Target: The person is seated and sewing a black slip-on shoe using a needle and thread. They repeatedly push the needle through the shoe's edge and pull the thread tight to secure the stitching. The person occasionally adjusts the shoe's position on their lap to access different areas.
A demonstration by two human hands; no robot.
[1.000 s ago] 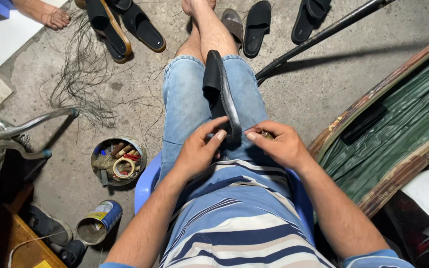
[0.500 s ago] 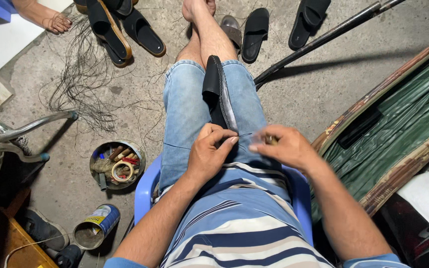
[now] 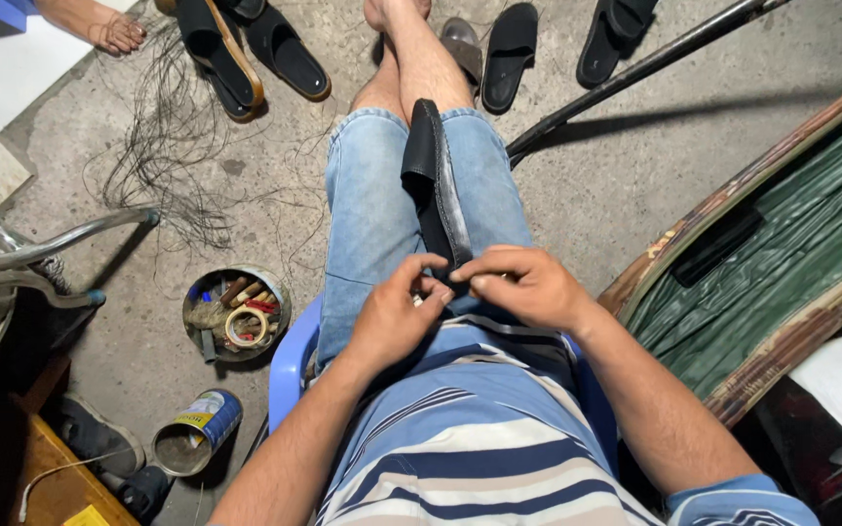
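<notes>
A black sandal (image 3: 434, 175) lies on edge between my thighs, its sole pointing away from me along my blue denim shorts. My left hand (image 3: 394, 312) pinches the near end of the sandal with thumb and fingers. My right hand (image 3: 521, 284) meets it from the right, fingertips closed at the same spot on the sandal's edge. Whatever small thing sits between the fingertips is hidden. I sit on a blue plastic chair (image 3: 292, 362).
A round tin of tools and tape (image 3: 236, 314) and an open can (image 3: 194, 432) sit on the concrete floor at left. Loose black threads (image 3: 170, 146) and several sandals (image 3: 246, 54) lie ahead. Another person's foot (image 3: 114, 31) shows top left. A metal rod (image 3: 635, 70) and green tarp (image 3: 791, 244) lie right.
Both hands have closed in together on the sandal's near end; the left hand slid right from my thigh and the right thumb and fingers now pinch the edge.
</notes>
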